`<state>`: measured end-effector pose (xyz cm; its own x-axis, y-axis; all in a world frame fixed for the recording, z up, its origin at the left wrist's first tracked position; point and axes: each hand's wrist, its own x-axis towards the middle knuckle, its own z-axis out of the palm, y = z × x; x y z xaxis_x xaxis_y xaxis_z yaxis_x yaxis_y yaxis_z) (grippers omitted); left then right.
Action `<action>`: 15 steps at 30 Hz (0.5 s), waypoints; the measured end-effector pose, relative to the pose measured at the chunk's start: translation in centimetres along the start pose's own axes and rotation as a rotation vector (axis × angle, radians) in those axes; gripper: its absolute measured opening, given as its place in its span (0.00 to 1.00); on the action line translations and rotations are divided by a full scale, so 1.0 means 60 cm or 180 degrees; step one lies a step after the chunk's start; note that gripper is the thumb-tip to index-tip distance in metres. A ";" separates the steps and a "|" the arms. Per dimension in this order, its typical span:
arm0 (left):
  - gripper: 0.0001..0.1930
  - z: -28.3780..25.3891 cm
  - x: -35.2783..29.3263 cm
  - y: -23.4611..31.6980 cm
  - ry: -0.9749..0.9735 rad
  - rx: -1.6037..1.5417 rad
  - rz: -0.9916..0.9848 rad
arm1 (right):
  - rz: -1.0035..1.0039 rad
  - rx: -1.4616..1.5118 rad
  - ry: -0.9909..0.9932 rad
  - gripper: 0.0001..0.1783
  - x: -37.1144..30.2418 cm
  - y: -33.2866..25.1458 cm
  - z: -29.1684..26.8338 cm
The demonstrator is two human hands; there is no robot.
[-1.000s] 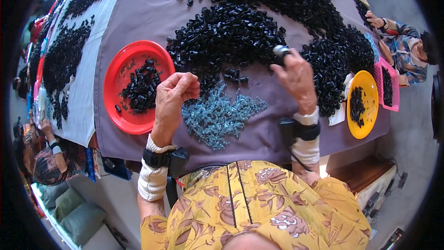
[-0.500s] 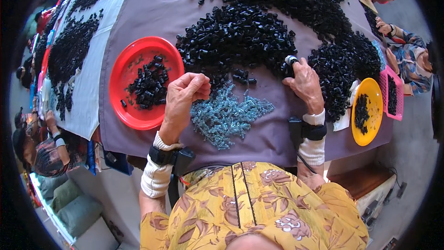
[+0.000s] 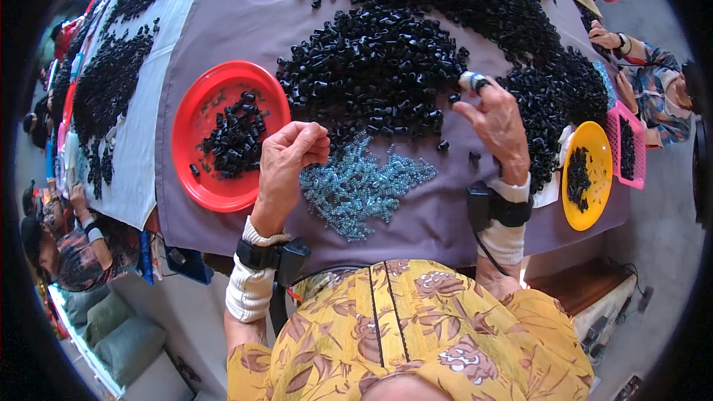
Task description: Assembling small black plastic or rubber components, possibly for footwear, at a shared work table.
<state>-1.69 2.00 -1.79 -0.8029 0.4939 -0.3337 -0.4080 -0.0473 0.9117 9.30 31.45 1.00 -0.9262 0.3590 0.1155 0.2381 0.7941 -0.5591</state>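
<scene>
My left hand is closed in a pinch above the near side of the black pile, between the red plate and the blue beads. Whatever its fingertips hold is too small or hidden to make out. My right hand reaches to the right edge of the pile of small black plastic pieces. Its thumb and taped index finger are apart, with one black piece by the thumb tip. Small translucent blue beads lie heaped on the purple cloth between my wrists.
A red plate with black pieces stands left; a yellow plate and pink basket hold more at right. Another black heap lies beside my right hand. Other people sit at both sides. Cushions lie lower left.
My right hand has shifted right and its thumb and index finger have spread. A few black pieces now lie loose near it. My left hand stays pinched, slightly further left in view.
</scene>
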 end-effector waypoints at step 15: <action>0.11 0.001 -0.004 0.015 0.0083 0.0157 0.0126 | 0.0105 -0.0502 -0.0483 0.12 -0.067 -0.004 0.046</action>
<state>-1.83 1.86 -0.87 -0.8293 0.4698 -0.3026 -0.3543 -0.0232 0.9348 12.17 28.44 -1.60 -0.9477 0.3175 -0.0324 0.3007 0.8544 -0.4238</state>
